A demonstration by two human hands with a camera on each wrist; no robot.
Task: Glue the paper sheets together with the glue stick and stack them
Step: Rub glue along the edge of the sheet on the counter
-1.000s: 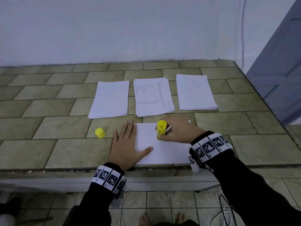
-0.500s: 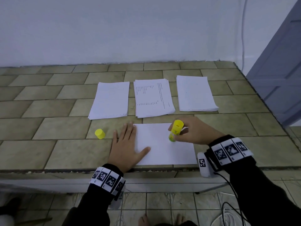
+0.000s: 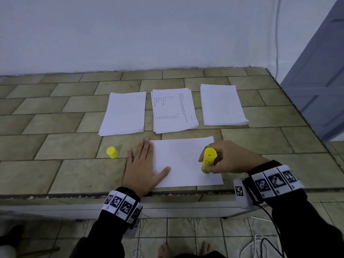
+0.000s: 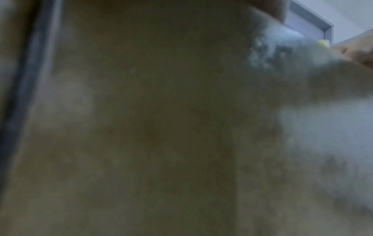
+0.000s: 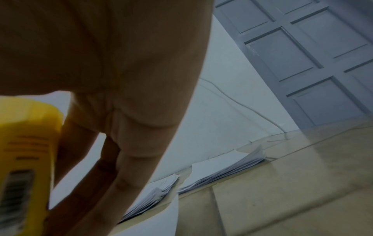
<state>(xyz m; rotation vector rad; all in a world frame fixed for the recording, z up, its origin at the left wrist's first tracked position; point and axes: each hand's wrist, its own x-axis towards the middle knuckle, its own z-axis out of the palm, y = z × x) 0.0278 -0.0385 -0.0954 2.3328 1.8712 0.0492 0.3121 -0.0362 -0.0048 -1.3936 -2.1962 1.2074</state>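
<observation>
Yellow glue stick (image 3: 208,160), gripped upright in the right hand (image 3: 228,157), had swept from mid-sheet to the near-right corner of the paper sheet (image 3: 183,159) w/in a second. Left hand (image 3: 143,165) stayed flat, fingers straight, pinning its left edge on the tiled surface (image 3: 55,142). Glue pass looked nearly done; cap (image 3: 112,152) sat apart.
</observation>
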